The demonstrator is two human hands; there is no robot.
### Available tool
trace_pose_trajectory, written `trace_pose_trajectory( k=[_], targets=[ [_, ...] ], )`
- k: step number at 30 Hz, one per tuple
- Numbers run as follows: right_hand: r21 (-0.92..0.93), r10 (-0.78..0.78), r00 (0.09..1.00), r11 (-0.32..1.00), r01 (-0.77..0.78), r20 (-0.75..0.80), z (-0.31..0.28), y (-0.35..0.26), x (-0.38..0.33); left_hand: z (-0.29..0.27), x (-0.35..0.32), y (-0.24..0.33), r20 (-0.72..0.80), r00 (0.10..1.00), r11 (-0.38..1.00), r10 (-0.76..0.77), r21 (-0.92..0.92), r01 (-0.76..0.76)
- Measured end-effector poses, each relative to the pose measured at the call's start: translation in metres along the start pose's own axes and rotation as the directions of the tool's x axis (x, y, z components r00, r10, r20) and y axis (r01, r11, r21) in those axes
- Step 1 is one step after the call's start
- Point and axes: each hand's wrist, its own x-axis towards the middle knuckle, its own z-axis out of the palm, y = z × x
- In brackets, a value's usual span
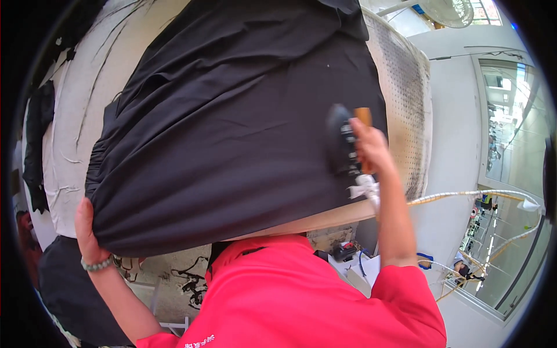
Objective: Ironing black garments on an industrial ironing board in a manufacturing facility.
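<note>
Fingers of the right hand point(370, 146) are wrapped shut around the orange handle of an iron point(343, 145), which rests on the black cloth point(232, 127) at about 3 o'clock in the view. The left hand point(88, 229), at 8 o'clock, grips the near left corner of the cloth, fingers curled under the fold so only the back of the hand and the thumb side show; a beaded bracelet point(97, 265) sits on that wrist.

The cloth is large, dark and matte, spread over most of the board with soft creases running from the left corner toward 1 o'clock. Its near edge hangs over the board's front. The iron has a dark body with a white cord point(366, 188) wrapped at its rear, and a pale hose point(464, 194) trails from there toward 4 o'clock.

Under the cloth is a padded ironing board point(406, 93), its perforated, browned cover bare at 2 o'clock and a white, marked cover bare at 10 o'clock. More dark fabric point(38, 139) lies at 9 o'clock. A fan point(452, 11) stands at 1 o'clock, glass doors point(510, 127) at 3 o'clock. The person's red shirt point(290, 296) fills 6 o'clock.
</note>
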Motion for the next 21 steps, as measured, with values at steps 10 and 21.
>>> trace_pose_trajectory(
  k=[10,21],
  targets=[
    [-0.047,-0.446,0.485,0.698,0.715,0.752,0.199,-0.156,-0.201,0.034,0.010,-0.016,-0.077,0.995,0.902,0.069,0.432,-0.029],
    [0.035,-0.155,0.984,0.987,0.159,-0.087,-0.006,0.035,-0.041,0.028,0.038,-0.071,-0.082,0.987,0.780,-0.136,0.606,0.157]
  ],
)
